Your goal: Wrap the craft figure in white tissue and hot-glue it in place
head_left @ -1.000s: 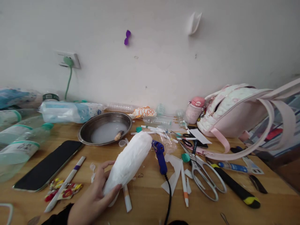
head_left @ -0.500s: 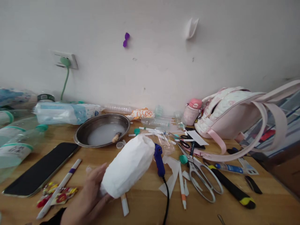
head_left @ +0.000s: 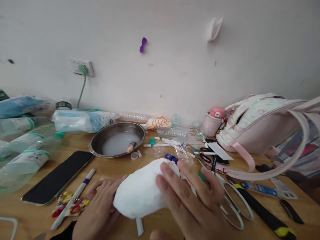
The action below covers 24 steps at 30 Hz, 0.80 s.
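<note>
A white paper-covered form [head_left: 140, 191], rounded and rather bottle-shaped, is held above the front of the wooden table [head_left: 107, 186]. My left hand [head_left: 100, 203] grips its left end, with part of the fingers hidden behind it. Across its right side lies my right hand [head_left: 192, 196], fingers stretched and spread, the fingertips on the white surface. Behind the form, mostly covered, shows a blue glue gun [head_left: 171, 158]. Silver-handled scissors [head_left: 240, 203] are partly hidden by my right hand.
A steel bowl [head_left: 96, 146] of cloudy liquid holds a brush. Plastic bottles [head_left: 30, 163], a phone [head_left: 58, 176] and a marker [head_left: 75, 196] lie left. An orange-patterned fish [head_left: 158, 122] rests near the wall. A backpack [head_left: 270, 123], pink flask [head_left: 213, 121] and black-yellow cutter [head_left: 265, 210] are right.
My right hand has come in from below and now touches the white form's right side. The form has dropped slightly and lies more level. The view has shifted left.
</note>
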Each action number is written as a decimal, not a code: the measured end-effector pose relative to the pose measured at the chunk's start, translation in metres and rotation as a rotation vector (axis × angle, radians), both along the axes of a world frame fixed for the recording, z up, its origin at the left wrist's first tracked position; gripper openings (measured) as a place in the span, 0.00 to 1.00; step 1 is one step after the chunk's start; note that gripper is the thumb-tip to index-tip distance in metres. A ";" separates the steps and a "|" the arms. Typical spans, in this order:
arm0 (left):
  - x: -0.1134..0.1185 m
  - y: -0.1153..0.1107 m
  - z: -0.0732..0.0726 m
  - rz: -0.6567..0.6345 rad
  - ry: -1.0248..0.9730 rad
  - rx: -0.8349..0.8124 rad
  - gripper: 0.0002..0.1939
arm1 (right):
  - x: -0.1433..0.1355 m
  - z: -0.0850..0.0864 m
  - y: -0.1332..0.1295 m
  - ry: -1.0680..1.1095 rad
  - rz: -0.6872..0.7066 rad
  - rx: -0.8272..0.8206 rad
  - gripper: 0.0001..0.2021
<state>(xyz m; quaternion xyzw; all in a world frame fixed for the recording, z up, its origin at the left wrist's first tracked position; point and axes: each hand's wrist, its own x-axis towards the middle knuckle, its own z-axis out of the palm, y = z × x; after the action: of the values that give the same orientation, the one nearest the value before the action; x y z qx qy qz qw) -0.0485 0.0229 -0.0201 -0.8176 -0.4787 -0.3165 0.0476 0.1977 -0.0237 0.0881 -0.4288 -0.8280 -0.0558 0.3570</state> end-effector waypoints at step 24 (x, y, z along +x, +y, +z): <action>-0.002 0.003 0.000 -0.033 0.024 -0.025 0.20 | 0.019 -0.001 0.055 0.601 0.041 -0.527 0.17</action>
<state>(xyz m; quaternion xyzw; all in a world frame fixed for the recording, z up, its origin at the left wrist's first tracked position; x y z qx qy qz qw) -0.0509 0.0258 -0.0199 -0.8296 -0.4684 -0.3017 0.0379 0.2165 0.0312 0.0876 -0.4862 -0.6811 0.2937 0.4619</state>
